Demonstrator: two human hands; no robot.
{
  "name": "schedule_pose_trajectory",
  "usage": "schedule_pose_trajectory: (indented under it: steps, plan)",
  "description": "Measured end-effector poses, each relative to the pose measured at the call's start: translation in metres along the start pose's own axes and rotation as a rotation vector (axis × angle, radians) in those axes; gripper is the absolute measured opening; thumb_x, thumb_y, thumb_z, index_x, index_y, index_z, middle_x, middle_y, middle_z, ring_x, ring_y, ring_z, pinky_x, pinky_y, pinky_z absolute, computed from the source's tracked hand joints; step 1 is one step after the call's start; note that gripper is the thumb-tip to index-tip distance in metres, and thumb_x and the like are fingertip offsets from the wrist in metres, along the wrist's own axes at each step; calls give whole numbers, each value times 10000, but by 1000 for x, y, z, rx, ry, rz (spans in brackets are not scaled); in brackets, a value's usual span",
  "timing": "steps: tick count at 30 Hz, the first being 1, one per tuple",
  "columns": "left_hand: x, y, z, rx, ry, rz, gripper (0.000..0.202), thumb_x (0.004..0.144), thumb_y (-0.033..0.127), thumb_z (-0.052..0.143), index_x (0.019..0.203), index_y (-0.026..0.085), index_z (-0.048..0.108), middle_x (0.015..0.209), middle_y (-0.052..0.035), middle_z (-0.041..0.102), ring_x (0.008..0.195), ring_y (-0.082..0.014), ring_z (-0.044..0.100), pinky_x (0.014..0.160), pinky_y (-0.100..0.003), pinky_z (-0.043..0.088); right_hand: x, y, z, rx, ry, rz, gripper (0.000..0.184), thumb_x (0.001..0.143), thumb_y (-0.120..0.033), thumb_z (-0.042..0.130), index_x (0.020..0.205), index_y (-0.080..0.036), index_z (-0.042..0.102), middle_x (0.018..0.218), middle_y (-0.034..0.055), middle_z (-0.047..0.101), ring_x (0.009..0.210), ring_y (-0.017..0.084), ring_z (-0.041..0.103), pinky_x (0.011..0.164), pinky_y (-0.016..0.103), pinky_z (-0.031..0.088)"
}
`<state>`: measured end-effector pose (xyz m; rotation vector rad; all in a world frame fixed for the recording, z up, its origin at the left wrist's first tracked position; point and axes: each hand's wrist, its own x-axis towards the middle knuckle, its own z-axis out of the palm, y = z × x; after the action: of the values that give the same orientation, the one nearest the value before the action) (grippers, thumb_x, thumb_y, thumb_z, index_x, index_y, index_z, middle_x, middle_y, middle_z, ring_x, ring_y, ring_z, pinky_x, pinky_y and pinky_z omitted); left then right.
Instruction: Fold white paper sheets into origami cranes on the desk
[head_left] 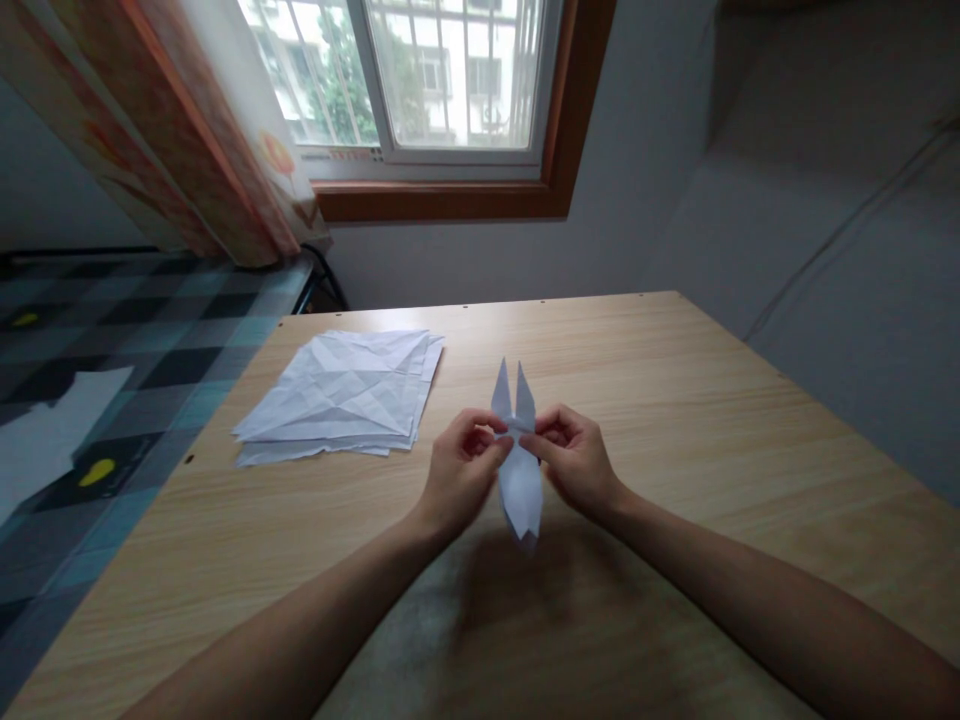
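A white folded-paper figure [520,482] is held above the table, with two pointed, ear-like tips standing up at its far end and a small notch at its near end. My left hand [466,460] pinches its left side near the middle, thumb on top. From the right, my right hand [574,455] pinches the same narrow part between thumb and curled fingers. Both thumbs lie close together on the paper's upper face. The fingertips beneath the paper are hidden.
A stack of creased white paper sheets [352,385] lies on the wooden table [675,400], left of my hands. Beyond the table's left edge is a checked bedspread [172,330] with loose white paper [82,410] on it. A wall and window [457,80] stand behind.
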<state>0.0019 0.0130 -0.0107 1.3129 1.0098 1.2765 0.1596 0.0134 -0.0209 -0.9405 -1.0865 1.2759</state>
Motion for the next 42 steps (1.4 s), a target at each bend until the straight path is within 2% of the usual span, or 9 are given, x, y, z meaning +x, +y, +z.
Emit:
schedule_pose_trajectory:
  steps: [4, 11, 16, 20, 23, 27, 30, 36, 42]
  plan:
    - [-1, 0, 2, -107, 20, 5, 323, 737, 227, 736, 962, 218, 504, 630, 76, 533, 524, -77, 504, 501, -185, 349, -2, -1, 2, 8, -13, 7, 292, 656, -328, 853, 720, -195, 601, 611, -50, 631, 531, 97, 573, 524, 225, 452]
    - [-2, 1, 3, -60, 50, 26, 295, 735, 206, 740, 922, 211, 513, 603, 87, 515, 514, -65, 475, 503, -177, 342, 2, 6, -1, 45, -4, -6, 275, 681, -307, 841, 728, -201, 592, 655, -43, 658, 564, 102, 596, 554, 226, 462]
    - [-3, 4, 2, 41, -20, -6, 176, 769, 278, 718, 814, 176, 583, 581, 58, 519, 515, -72, 460, 493, -195, 310, 4, 6, -2, 37, 21, -14, 290, 674, -340, 846, 729, -205, 596, 672, -35, 665, 580, 113, 605, 579, 244, 486]
    - [-1, 5, -1, 41, -62, -6, 195, 788, 344, 700, 823, 159, 647, 652, 12, 587, 588, -107, 518, 543, -226, 373, 2, 1, -1, 62, -1, -17, 271, 669, -360, 848, 767, -205, 649, 719, -18, 693, 631, 130, 631, 616, 257, 510]
    - [3, 2, -3, -31, -103, -1, 275, 873, 406, 574, 791, 157, 659, 673, -16, 598, 629, -128, 535, 568, -243, 399, 0, -4, -1, 42, -18, -1, 230, 715, -380, 808, 816, -202, 703, 744, 0, 711, 648, 146, 639, 603, 264, 508]
    - [4, -2, -4, -83, -126, -45, 119, 782, 278, 623, 845, 178, 638, 641, 14, 582, 590, -121, 518, 561, -234, 397, 0, -7, -3, 8, -53, 10, 177, 738, -336, 760, 858, -206, 745, 782, 14, 731, 686, 158, 642, 635, 272, 500]
    - [1, 1, -2, 11, -130, -33, 105, 716, 189, 633, 820, 183, 620, 591, 44, 526, 541, -100, 469, 528, -212, 353, 1, -8, -4, 26, -46, 51, 177, 689, -291, 763, 845, -209, 751, 759, 14, 735, 659, 161, 634, 611, 272, 487]
    - [-3, 10, 2, 235, -154, 57, 94, 805, 255, 631, 840, 168, 632, 643, 34, 532, 536, -81, 415, 513, -209, 317, 4, -9, -5, 87, -44, 135, 199, 633, -295, 800, 802, -202, 747, 697, 4, 727, 583, 136, 611, 566, 254, 474]
    - [-3, 11, 1, 225, -217, 57, 154, 777, 272, 670, 783, 176, 550, 615, 54, 459, 542, -87, 408, 515, -219, 314, 6, -11, -5, 135, -63, 199, 249, 629, -346, 823, 806, -200, 729, 694, 0, 728, 599, 143, 634, 572, 253, 493]
